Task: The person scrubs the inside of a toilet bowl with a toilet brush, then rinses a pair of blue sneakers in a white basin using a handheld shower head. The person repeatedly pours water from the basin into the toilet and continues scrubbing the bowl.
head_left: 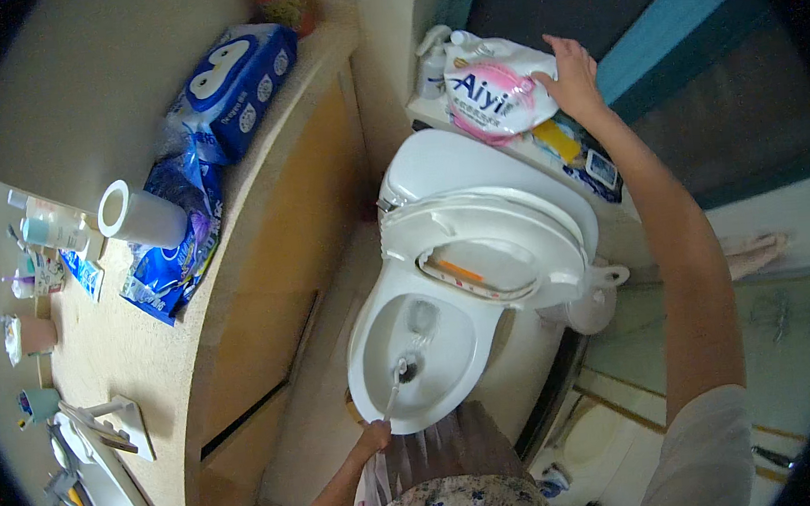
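Observation:
My left hand [374, 438] is closed around the handle of a toilet brush [393, 397] at the front rim of the white toilet [474, 343]. The brush slants down into the bowl, its head at the dark drain opening. My right arm stretches far forward over the right side. At its end my right hand [574, 80] has its thumb and fingers apart at the right edge of a white and pink refill pouch [501, 88], the thumb against its front. The pouch stands on the ledge behind the tank. Both toilet seat and lid [478, 219] are raised.
Beside the pouch are a spray bottle [431, 65] and a yellow packet [558, 139]. On the left counter [100, 363] lie a blue tissue pack [235, 86], a paper roll [141, 217], toiletries and a sink [110, 495]. A glass panel [774, 348] stands at right.

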The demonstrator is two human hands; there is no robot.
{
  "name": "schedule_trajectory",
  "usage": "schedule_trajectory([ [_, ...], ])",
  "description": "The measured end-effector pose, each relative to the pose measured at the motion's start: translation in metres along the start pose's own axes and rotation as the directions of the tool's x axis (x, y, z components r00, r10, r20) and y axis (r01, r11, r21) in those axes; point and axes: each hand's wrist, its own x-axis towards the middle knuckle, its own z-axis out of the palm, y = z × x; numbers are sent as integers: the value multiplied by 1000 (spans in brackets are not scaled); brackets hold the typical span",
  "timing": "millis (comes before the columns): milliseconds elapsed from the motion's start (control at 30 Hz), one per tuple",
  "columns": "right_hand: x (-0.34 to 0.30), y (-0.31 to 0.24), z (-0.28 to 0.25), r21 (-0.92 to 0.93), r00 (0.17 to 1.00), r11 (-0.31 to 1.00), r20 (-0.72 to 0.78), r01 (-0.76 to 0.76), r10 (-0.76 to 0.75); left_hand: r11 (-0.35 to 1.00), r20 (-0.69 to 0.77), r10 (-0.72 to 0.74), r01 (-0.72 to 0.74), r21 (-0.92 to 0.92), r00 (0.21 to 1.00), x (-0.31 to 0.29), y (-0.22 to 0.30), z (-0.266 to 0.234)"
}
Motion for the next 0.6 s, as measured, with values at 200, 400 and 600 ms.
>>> schedule_trajectory([
  [200, -130, -52, -102, 428, 979, 902, -160, -48, 128, 457, 279, -391, 448, -769, 877, -14, 13, -31],
  [400, -414, -161, -115, 524, 648, 423, 384, -739, 658, 418, 367, -251, 443, -793, 896, -14, 24, -35],
  [600, -610, -334, 20, 239, 204, -69, 921, -969, 332, 991, 285, 133, -121, -58, 949, -12, 27, -52],
])
